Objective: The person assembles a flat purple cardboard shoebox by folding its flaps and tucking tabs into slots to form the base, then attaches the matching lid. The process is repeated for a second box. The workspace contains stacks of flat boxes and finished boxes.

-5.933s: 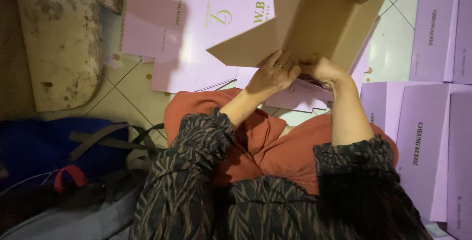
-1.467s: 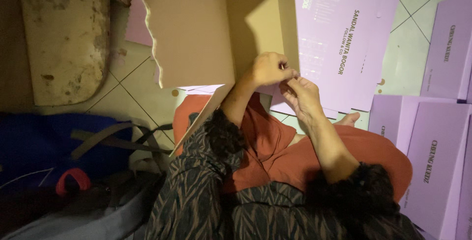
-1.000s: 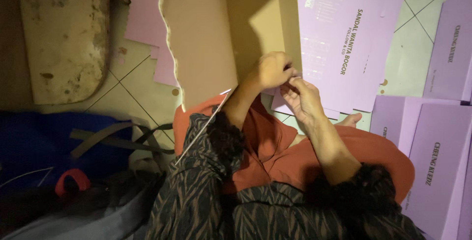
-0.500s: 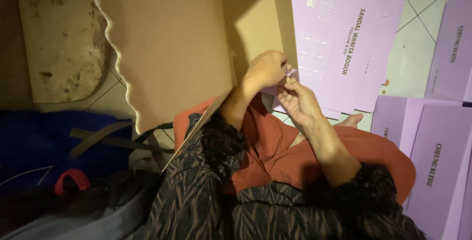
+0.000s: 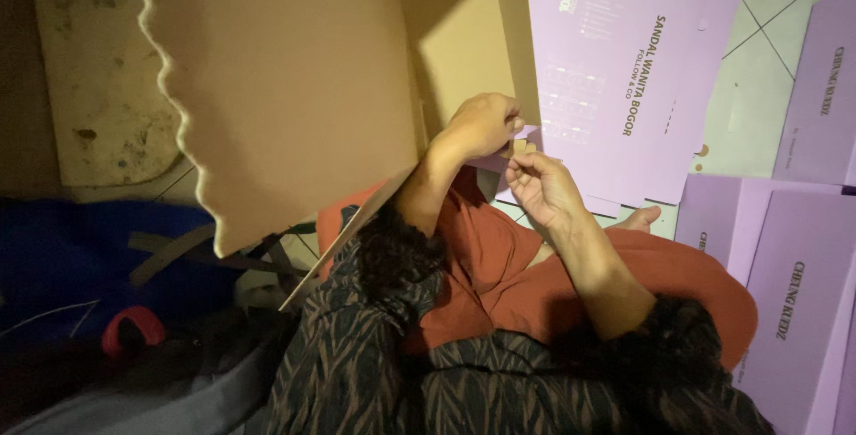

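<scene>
1. At the middle of the head view, the left hand point(image 5: 486, 123) is curled into a loose fist against the lower edge of a large flat cardboard box blank, lilac on its printed face and plain brown on the back point(image 5: 294, 87); its fingertips pinch a small brown tab there.
2. Just beside it, the right hand point(image 5: 542, 187) is half closed, thumb and forefinger pinching the same small tab from below, so the two hands touch at the fingertips.
3. The blank stands tilted up over the person's lap, and its brown, wavy-edged flap fills the upper left, hiding most of the floor behind it and part of the left forearm's sleeve.
4. Its lilac panel with dark print point(image 5: 633, 69) rises to the upper right, above the hands.
5. Below the hands lie the orange-red trousers point(image 5: 499, 266) and the dark, leaf-patterned sleeves point(image 5: 374, 355) of the person.
6. To the right, more flat lilac box blanks point(image 5: 785, 283) lie stacked on the pale tiled floor point(image 5: 758, 87), near the right knee.
7. At far left, a stained, worn beige slab point(image 5: 98, 87) rests on the floor, partly covered by the brown flap.
8. At lower left sits a blue bag with grey straps point(image 5: 98, 248), and a small red loop point(image 5: 129, 328) shows beside it in shadow.
</scene>
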